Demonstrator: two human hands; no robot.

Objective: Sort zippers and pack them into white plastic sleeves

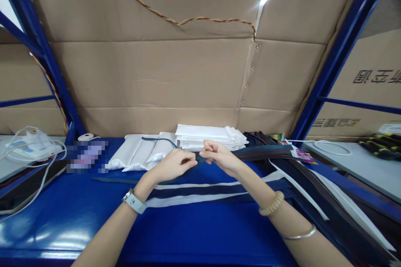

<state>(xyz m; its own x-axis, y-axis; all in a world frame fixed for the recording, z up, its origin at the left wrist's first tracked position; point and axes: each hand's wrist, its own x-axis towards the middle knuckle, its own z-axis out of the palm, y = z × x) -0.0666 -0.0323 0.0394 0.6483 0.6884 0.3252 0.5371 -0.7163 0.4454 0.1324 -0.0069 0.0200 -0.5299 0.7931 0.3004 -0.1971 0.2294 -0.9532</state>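
Observation:
Both my hands meet over the middle of the blue table. My left hand [180, 162], with a pale watch on its wrist, is closed around a narrow dark teal strip [156, 139], like zipper tape. One end curls up over the white packets, and another length trails left across the table. My right hand [219, 156] is pinched close beside it, at the same teal strip between the hands. The fingertips hide the exact grip. Below my hands lie long navy and white strips [200, 191], stretched flat from side to side.
White padded packets [134, 152] and a stack of flat white packets [206, 135] stand against the cardboard wall [156, 75]. Bundles of dark and white strips [326, 192] spread over the right side. A white cable [46, 187] hangs at the left by a blue post [46, 62].

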